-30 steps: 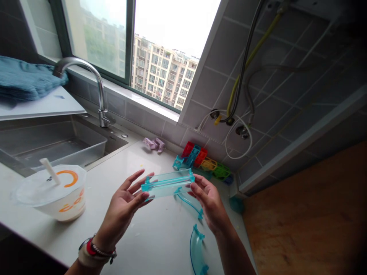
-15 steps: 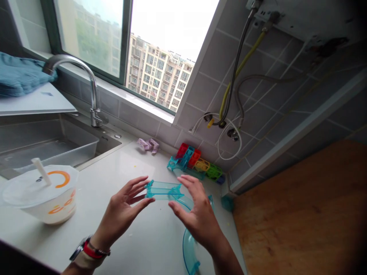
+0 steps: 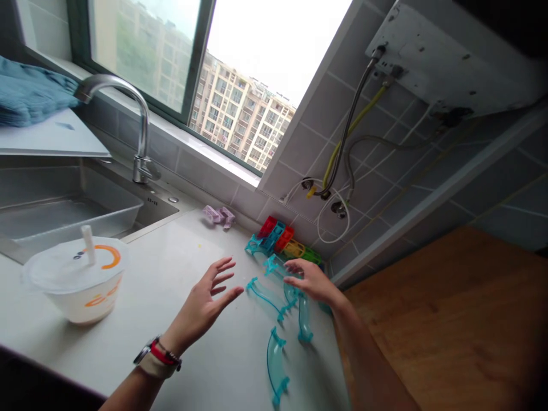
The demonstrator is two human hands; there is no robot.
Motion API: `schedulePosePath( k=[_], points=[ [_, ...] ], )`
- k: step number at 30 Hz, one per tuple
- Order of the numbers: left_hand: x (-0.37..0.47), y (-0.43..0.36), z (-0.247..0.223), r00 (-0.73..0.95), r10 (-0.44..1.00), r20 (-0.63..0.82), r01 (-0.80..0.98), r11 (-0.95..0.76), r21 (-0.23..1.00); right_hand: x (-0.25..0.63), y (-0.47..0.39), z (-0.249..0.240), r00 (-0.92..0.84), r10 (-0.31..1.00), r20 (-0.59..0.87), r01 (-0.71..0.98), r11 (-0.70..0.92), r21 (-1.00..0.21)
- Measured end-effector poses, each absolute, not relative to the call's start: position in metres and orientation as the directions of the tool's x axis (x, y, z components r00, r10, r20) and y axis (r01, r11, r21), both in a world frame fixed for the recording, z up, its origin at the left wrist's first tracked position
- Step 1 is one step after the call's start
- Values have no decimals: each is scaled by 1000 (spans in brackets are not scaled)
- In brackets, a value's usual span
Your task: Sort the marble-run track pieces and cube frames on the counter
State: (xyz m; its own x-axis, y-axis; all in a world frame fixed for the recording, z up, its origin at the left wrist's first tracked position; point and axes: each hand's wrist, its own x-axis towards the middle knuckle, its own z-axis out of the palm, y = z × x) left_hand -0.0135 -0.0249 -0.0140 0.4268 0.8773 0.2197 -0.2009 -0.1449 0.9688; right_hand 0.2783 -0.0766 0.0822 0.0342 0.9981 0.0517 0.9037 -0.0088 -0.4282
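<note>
My left hand (image 3: pixel 201 311) hovers over the white counter, fingers spread, holding nothing. Farther right, my right hand (image 3: pixel 314 279) has its fingers and thumb around the right end of a clear teal track piece (image 3: pixel 275 266), partly hidden by the hand. Between the hands lies a curved teal track piece (image 3: pixel 265 299). Below my right hand is another curved teal piece (image 3: pixel 304 319), with a further one partly covered beside it. Closest to me, a wide curved teal piece (image 3: pixel 276 365) rests by itself.
Colourful plastic blocks (image 3: pixel 282 237) stand along the tiled wall, and pale purple pieces (image 3: pixel 219 216) sit left of them. A lidded cup with a straw (image 3: pixel 81 291) stands at left, before the sink (image 3: pixel 158 214) and faucet (image 3: pixel 143 125). A wooden panel (image 3: pixel 428 319) borders the right side.
The teal track piece between both hands has gone to the back right with my right hand. My left hand has let go and shifted slightly right. The view has turned a little.
</note>
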Motion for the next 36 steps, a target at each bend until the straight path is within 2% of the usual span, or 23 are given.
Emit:
schedulePosePath(
  k=[6, 13, 19, 36],
  points=[
    [-12, -12, -36, 389, 895, 218, -50, -216, 975, 353, -12, 66, 251, 966, 67, 951, -233, -202],
    [-9, -9, -49, 433, 868, 244, 22, -280, 960, 379, 38, 38, 300, 954, 17, 953, -299, -58],
    [-6, -11, -46, 505, 840, 198, 103, -286, 953, 390, 57, 20, 306, 952, -7, 952, -306, -7],
    [-6, -11, -45, 535, 830, 156, 114, -255, 960, 398, 60, 6, 247, 969, 17, 967, -247, 55]
  ],
)
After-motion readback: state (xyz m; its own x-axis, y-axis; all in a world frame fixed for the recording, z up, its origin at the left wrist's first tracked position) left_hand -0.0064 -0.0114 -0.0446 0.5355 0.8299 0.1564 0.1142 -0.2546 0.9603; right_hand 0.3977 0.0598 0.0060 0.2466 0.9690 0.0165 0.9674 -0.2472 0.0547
